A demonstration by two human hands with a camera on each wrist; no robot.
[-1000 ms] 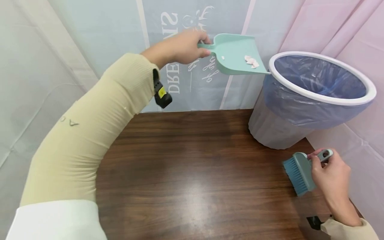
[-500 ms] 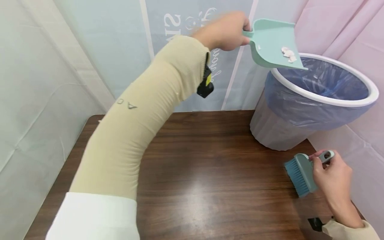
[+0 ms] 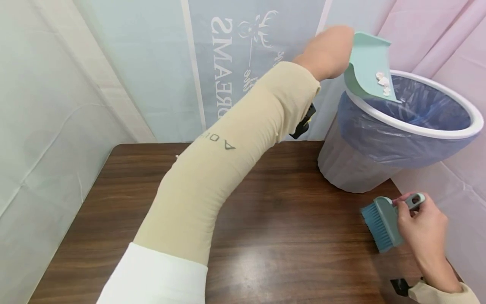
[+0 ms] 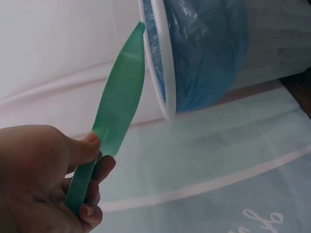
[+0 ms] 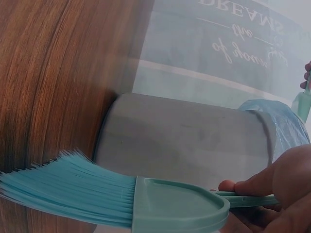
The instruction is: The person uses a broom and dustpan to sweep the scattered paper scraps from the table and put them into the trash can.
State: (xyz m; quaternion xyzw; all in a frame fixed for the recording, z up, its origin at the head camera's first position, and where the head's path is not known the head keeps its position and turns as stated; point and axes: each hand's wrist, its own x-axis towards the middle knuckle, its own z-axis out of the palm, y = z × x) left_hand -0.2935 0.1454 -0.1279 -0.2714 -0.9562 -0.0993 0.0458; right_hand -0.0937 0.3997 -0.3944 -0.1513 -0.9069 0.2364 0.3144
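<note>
My left hand [image 3: 329, 51] grips the handle of a mint-green dustpan [image 3: 366, 63], tilted with its front lip over the trash can's opening. Crumpled bits of white paper [image 3: 383, 82] lie near that lip. In the left wrist view the dustpan [image 4: 121, 92] shows from its side, fingers and thumb wrapped round its handle. The trash can [image 3: 347, 164] has a white rim and a translucent blue liner bag [image 3: 429, 101]. Low on the right, my right hand [image 3: 423, 228] holds a small green hand brush [image 3: 387, 221] by its handle. Its blue bristles [image 5: 73, 189] point left, close to the table.
The trash can stands on a dark wooden table [image 3: 277, 211] at the back right. Printed fabric [image 3: 262, 25] hangs behind the table, with pink fabric [image 3: 414, 38] on the right and pale sheeting [image 3: 49, 126] on the left.
My left hand has carried the dustpan rightward, from beside the trash can to over its opening, and tilted it more steeply. The paper bits are still on it. The right hand has barely moved.
</note>
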